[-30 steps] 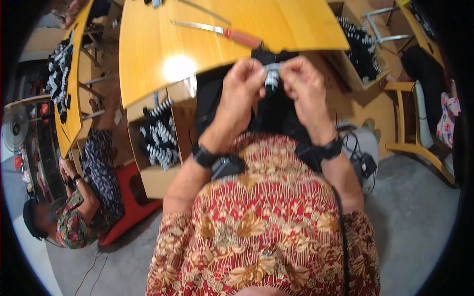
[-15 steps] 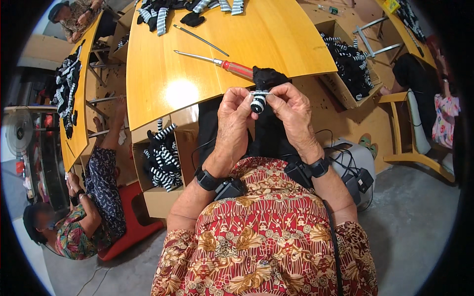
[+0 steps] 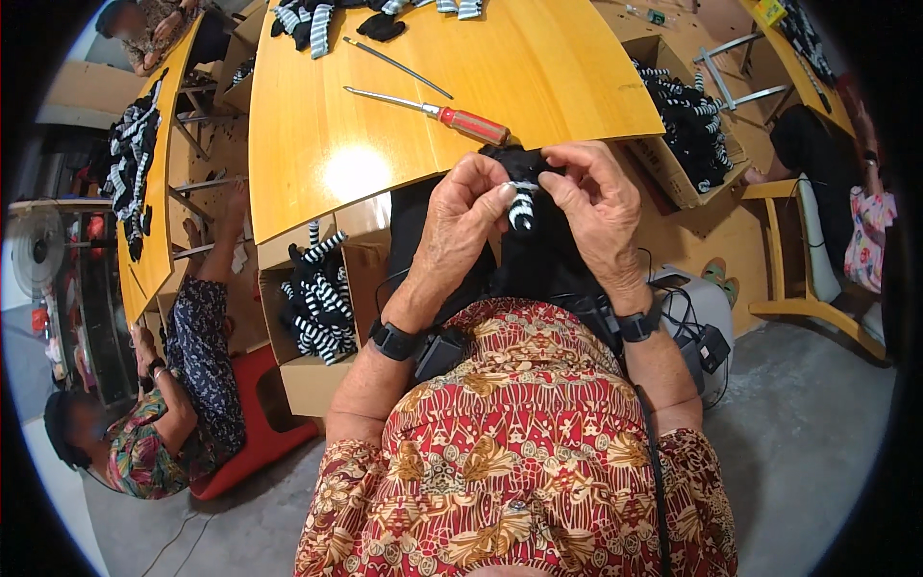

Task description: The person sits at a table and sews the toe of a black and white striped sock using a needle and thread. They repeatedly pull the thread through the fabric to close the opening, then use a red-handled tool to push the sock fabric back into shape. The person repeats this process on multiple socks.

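Fabric piece [image 3: 521, 213], black-and-white striped, sits just off the near edge of table [image 3: 548, 87]. Left hand [image 3: 458, 219] pinches its rim; right hand [image 3: 603, 213] at right side, can't tell if gripping. Uneven hold might let rim slip; far-side bump might knock screwdriver [image 3: 471, 125] off.

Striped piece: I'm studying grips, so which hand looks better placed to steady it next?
Probably the left hand: its thumb and forefinger pinch the striped piece at its pale edge, while the right hand shows a gap between thumb and forefinger.
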Demonstrator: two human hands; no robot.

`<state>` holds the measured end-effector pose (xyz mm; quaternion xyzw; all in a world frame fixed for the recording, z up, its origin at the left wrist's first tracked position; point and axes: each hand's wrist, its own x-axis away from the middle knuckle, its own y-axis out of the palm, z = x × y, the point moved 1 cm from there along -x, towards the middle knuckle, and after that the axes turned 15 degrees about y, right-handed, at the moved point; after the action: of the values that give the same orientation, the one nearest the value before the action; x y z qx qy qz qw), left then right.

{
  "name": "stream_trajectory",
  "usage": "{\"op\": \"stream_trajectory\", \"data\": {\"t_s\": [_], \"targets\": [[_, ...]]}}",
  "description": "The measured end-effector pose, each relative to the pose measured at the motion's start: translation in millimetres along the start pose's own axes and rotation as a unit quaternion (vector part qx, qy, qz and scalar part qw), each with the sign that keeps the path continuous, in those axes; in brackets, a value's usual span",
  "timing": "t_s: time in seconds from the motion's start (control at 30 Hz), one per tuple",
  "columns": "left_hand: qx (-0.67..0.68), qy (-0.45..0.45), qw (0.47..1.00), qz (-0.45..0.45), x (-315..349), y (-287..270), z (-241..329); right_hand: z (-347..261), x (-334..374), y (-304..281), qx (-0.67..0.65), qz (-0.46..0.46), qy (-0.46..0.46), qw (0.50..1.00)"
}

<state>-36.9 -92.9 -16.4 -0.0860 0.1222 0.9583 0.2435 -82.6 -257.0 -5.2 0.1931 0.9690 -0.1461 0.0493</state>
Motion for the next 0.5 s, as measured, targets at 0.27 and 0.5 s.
{"op": "stream_trajectory", "data": {"t_s": [0.27, 0.5], "targets": [[-0.085, 0.049, 0.995, -0.024, -2.2, 3.7, 1.9, -1.3, -9.3, -12.7, -0.020, -0.221, 0.175, 0.959], [-0.160, 0.078, 0.982, -0.060, -2.3, 7.3, 4.3, 7.2, -1.5, -3.0, 0.019, -0.215, 0.139, 0.966]]}}
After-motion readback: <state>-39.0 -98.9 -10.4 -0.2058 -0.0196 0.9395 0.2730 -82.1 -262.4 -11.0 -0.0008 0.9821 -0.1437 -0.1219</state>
